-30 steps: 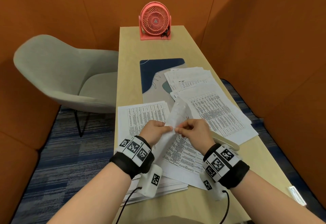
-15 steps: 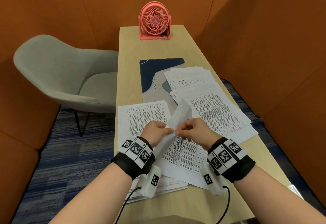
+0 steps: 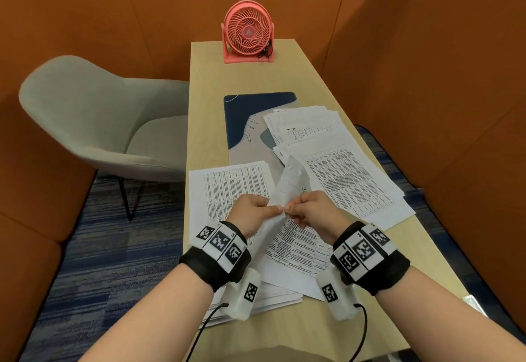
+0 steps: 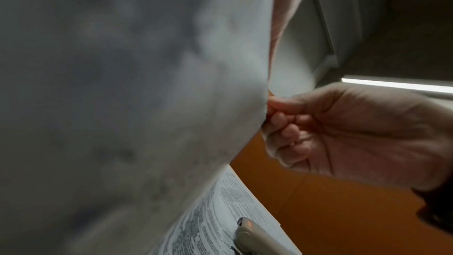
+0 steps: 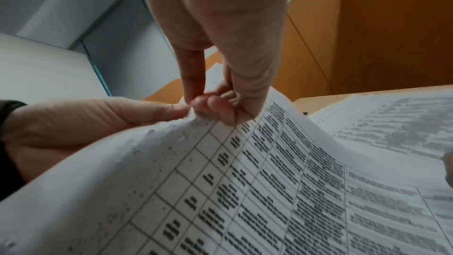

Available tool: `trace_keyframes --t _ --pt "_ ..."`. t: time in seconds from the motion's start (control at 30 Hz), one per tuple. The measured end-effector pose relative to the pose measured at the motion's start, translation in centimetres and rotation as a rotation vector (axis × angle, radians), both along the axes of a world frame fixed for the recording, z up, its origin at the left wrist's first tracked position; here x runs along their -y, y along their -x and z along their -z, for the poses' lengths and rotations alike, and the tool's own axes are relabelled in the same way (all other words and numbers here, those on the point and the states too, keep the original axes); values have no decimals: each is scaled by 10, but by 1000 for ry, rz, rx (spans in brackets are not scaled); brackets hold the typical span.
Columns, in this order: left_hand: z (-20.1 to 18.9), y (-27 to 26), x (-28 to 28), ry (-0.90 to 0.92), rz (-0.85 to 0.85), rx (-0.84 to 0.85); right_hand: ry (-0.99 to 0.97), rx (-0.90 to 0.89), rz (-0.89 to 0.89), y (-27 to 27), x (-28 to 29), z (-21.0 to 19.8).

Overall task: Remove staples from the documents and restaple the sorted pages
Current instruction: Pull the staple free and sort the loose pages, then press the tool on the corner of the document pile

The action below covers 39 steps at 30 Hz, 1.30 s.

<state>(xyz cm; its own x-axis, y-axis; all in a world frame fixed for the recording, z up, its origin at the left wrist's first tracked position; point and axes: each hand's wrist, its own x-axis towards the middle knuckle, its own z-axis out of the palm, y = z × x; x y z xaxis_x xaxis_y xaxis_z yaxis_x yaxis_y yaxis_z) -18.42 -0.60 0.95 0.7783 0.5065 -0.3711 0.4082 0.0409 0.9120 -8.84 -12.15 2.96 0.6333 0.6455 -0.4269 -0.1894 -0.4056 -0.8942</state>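
I hold a printed document (image 3: 286, 188) curled up off the table, its corner pinched between both hands. My left hand (image 3: 271, 206) grips the corner from the left, thumb on top. My right hand (image 3: 293, 205) pinches the same corner from the right with thumb and forefinger. In the right wrist view the right hand's fingertips (image 5: 208, 104) meet the left hand's thumb (image 5: 157, 111) at the edge of the document (image 5: 269, 181). In the left wrist view the blank back of the document (image 4: 122, 104) fills the left side and the right hand (image 4: 267, 111) nips its edge. No staple shows.
More printed stacks (image 3: 341, 173) lie on the right and one (image 3: 227, 188) on the left of the narrow wooden table (image 3: 205, 105). A beige stapler (image 4: 257, 239) rests on the papers. A mat (image 3: 247, 116), a pink fan (image 3: 247, 35), a grey chair (image 3: 94, 122) and orange walls surround.
Both hands stay on the same corner of the document. My right wrist has shifted slightly to the right and up.
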Motion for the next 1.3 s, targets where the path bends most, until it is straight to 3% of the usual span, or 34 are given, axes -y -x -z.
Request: trace_keyframes --t 0.23,0.5,0.87,0.97,1.13,1.3 --pt "0 -3 2 -259 85 -2 65 60 -68 -9 -4 -13" --pt "-1 -4 6 -395 86 -8 67 27 -11 -5 -1 -14" --pt "-2 -4 10 -564 135 -1 129 -45 -65 -9 1 -10" --pt "-1 -3 9 -524 126 -2 126 -39 -90 -11 1 -10" --pt "-1 -2 2 -302 100 23 37 -10 -138 -14 5 -3" --pt "0 -2 -2 -121 48 24 -86 10 -61 -11 7 8"
